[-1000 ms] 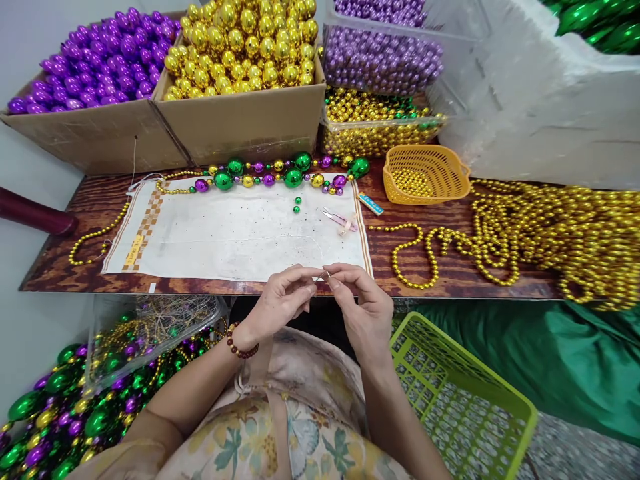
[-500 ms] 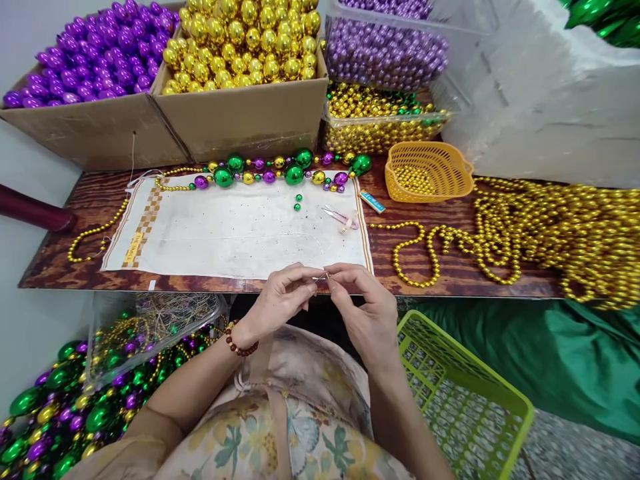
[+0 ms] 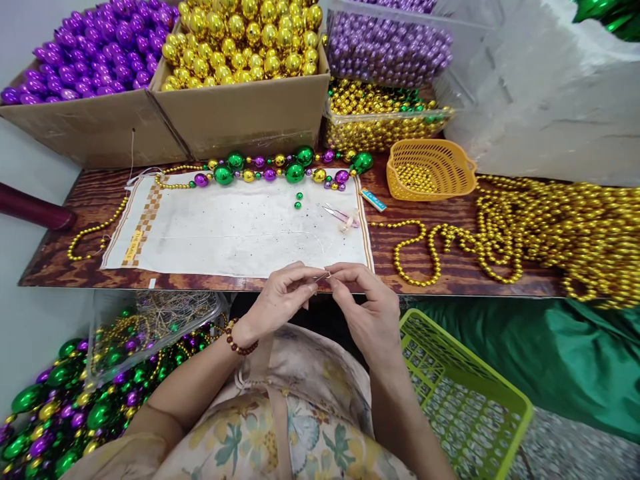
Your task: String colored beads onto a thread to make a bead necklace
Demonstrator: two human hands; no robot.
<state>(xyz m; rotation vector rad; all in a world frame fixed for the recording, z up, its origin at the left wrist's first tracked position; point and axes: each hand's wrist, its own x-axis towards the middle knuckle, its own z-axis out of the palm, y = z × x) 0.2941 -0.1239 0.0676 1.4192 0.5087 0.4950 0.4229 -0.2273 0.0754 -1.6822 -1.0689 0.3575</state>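
Note:
At the table's front edge my left hand (image 3: 285,293) pinches a thin needle (image 3: 321,277) between thumb and forefinger. Facing it, my right hand (image 3: 364,300) pinches the end of a white thread at the needle's tip. Whether the thread passes through the needle is too small to tell. A pale thread (image 3: 240,236) lies across the white cloth (image 3: 225,257) beyond my hands. On that cloth are two small green beads (image 3: 299,201) and pink-handled scissors (image 3: 343,217). A string of green, purple and gold beads (image 3: 270,175) runs along its far side.
Boxes of purple beads (image 3: 95,53) and gold beads (image 3: 245,43) stand behind. An orange basket (image 3: 450,170) holds small gold beads; gold bead strands (image 3: 565,233) lie at right. A green crate (image 3: 470,393) is low at right. Finished-looking strands (image 3: 100,413) pile at lower left.
Both hands stay pinched together at nearly the same spot. The needle and thread end between them have shifted very slightly; the whole view has moved a little.

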